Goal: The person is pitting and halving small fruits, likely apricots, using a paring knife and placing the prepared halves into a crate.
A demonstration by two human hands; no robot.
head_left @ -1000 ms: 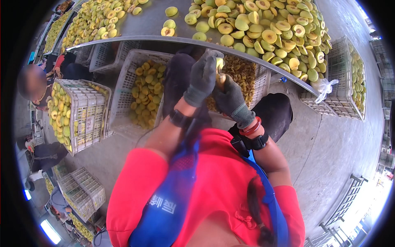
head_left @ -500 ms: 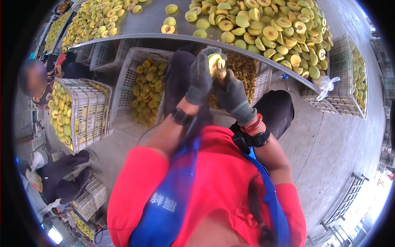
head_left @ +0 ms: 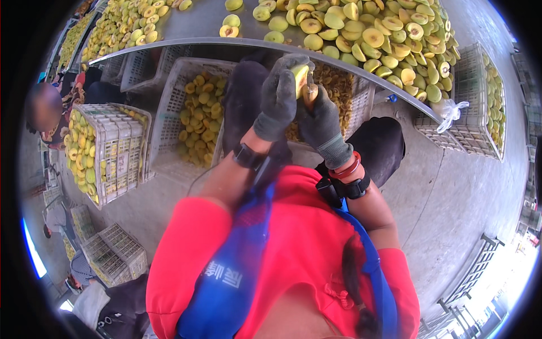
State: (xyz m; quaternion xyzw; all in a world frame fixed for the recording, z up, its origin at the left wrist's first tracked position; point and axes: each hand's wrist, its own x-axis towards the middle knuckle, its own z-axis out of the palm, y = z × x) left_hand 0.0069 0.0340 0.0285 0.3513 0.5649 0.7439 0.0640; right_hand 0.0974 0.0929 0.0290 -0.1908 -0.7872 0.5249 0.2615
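In a dark grey knit glove, my left hand (head_left: 276, 99) is closed round a halved yellow-green fruit (head_left: 301, 79), which looks like a peach or plum half. My right hand (head_left: 323, 121), gloved the same way, grips a short wooden-handled tool (head_left: 310, 97). The tool's metal end is up against the fruit's cut side, and its tip is partly hidden. Both hands are just off the metal table's near edge. Below them is a crate holding brown scraps (head_left: 339, 85), partly covered by my hands.
Piles of fruit halves (head_left: 361, 34) lie on the metal table (head_left: 195, 25). A crate (head_left: 164, 135) of yellow halves stands left of my knees. More filled crates stand at far left (head_left: 121, 164) and right (head_left: 471, 107). Other people are at the left.
The fruit half has turned in my left hand, now showing more edge-on. My right hand and tool have shifted slightly. At lower left, a person and the crates appear in different positions.
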